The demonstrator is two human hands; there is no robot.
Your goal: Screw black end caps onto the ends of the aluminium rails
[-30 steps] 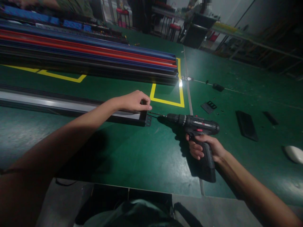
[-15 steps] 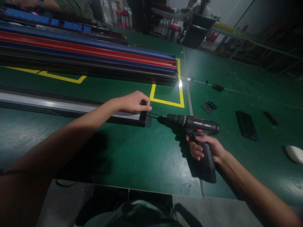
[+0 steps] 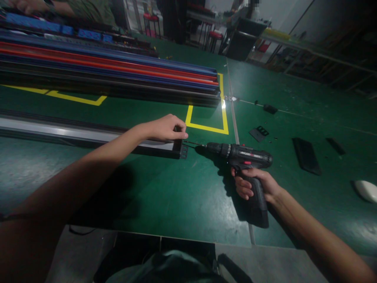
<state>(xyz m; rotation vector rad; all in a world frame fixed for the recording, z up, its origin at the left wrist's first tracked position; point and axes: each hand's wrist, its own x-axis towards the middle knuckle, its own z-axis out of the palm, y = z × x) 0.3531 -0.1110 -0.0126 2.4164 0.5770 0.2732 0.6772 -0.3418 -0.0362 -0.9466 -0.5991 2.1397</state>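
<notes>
My right hand (image 3: pixel 250 184) is wrapped round the handle of a black cordless drill (image 3: pixel 250 156), its long bit (image 3: pixel 193 144) pointing left. The bit's tip reaches the end of a long dark profile (image 3: pixel 159 152) with a pale inner strip, which lies across the table. A black slotted end plate (image 3: pixel 184 151) sits at that end. Over the same corner my left hand (image 3: pixel 169 127) is closed, thumb and forefinger together beside the bit's tip. Anything between those fingertips is too small to make out.
Behind lie several long blue, red and black profiles (image 3: pixel 147 67) by yellow tape (image 3: pixel 207 127). At right are a slotted plate (image 3: pixel 259 133), a black slab (image 3: pixel 306 156), a dark strip (image 3: pixel 335 146) and a white object (image 3: pixel 366 190). A co-worker's sleeve (image 3: pixel 91 11) shows at upper left.
The whole view has shifted very slightly. Both hands, the drill and the profile keep the same places relative to each other.
</notes>
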